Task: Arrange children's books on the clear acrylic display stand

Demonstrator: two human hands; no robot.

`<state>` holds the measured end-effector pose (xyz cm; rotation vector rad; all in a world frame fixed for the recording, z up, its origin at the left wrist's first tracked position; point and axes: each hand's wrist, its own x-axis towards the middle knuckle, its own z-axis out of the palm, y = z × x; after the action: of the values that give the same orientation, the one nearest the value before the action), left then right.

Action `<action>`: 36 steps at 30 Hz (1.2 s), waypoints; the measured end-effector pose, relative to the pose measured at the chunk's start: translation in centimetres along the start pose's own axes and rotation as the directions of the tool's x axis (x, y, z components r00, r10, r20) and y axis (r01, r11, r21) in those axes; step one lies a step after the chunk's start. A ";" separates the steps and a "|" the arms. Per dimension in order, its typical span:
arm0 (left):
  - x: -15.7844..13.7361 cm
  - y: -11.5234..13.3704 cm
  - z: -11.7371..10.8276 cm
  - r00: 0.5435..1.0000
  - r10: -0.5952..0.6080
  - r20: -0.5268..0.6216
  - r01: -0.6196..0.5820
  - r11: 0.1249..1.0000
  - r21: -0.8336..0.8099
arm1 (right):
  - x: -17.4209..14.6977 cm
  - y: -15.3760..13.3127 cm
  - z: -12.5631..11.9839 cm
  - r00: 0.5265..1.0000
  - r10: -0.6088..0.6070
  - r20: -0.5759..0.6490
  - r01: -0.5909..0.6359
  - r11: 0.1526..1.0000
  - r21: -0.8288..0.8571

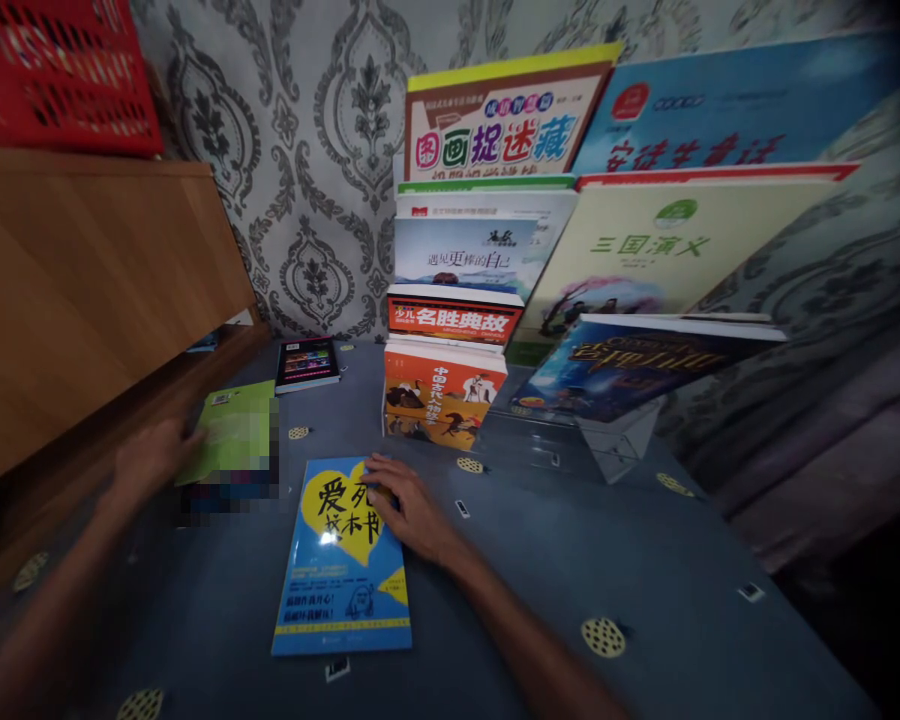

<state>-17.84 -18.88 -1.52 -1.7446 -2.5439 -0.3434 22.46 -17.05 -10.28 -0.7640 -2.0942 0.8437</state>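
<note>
A blue book (300,580) with a yellow heart on its cover lies flat on the dark cloth in front of me. My right hand (412,515) is at its upper right corner, fingers bent and closed about the edge. To the left is a green book (232,430), on or beside something dark that is partly pixelated. My left hand (154,455) touches the left side of this green book. Motion blur smears its fingers, so their grip is unclear.
Several books stand in tiers ahead, with an orange book (446,395) in front. A dark blue book (615,370) leans on a clear stand (619,445). A black book (307,365) lies near the wooden cabinet (90,290), which carries a red basket (52,120).
</note>
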 end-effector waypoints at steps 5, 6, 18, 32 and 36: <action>5.7 10.2 2.3 0.948 0.315 0.051 -0.319 0.936 0.148 | -0.1 -0.2 0.1 1.000 0.007 -0.017 -0.007 1.000 -0.001; 7.0 11.7 3.2 0.939 0.336 0.069 -0.343 0.927 0.151 | -0.1 -0.2 0.1 1.000 0.008 -0.015 -0.008 1.000 -0.004; 11.7 15.0 7.5 0.887 0.430 0.167 -0.459 0.856 0.237 | -0.2 -0.4 -0.1 1.000 0.006 -0.027 -0.007 1.000 -0.012; 9.2 13.6 1.8 0.910 0.409 0.064 -0.414 0.889 0.198 | -0.1 -0.4 0.0 1.000 0.016 -0.016 -0.017 0.999 -0.028; 9.2 11.8 -1.3 0.933 0.355 -0.054 -0.345 0.928 0.140 | -0.1 -0.2 0.0 1.000 0.015 -0.016 -0.015 0.999 -0.030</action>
<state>-10.41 -6.59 3.06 -2.0378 -2.0908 -0.2194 22.44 -17.30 -10.15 -0.8010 -2.0943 0.8134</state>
